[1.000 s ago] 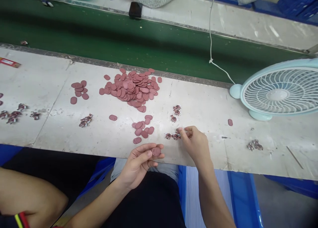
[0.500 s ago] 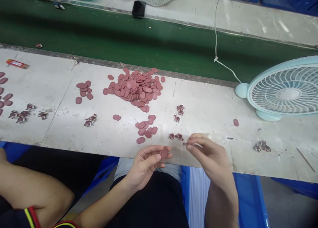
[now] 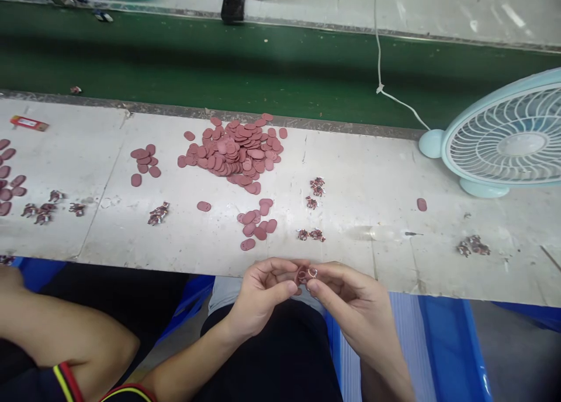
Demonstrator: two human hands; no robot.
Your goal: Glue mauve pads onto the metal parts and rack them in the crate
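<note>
My left hand (image 3: 263,300) pinches a reddish-brown oval disc (image 3: 298,276) at the table's front edge. Against it, my right hand (image 3: 353,300) holds a small brown-and-white piece (image 3: 312,273) between thumb and fingers; the fingertips partly hide both parts. Just beyond my hands lie similar small brown-and-white pieces (image 3: 316,234) and a loose cluster of oval discs (image 3: 260,233). Farther back is a large heap of the same discs (image 3: 232,151). Two more small pieces (image 3: 311,202) rest between the heap and my right hand.
A pale blue fan (image 3: 521,142) stands at the right, its white cord (image 3: 377,51) running back. Another person's arm (image 3: 74,326) is at the lower left. Beyond the white table (image 3: 363,174) runs a green strip (image 3: 184,63). More pieces (image 3: 474,245) lie at the right.
My right hand has moved left and toward me, bringing its small piece up to the disc in my left hand. The view has shifted slightly.
</note>
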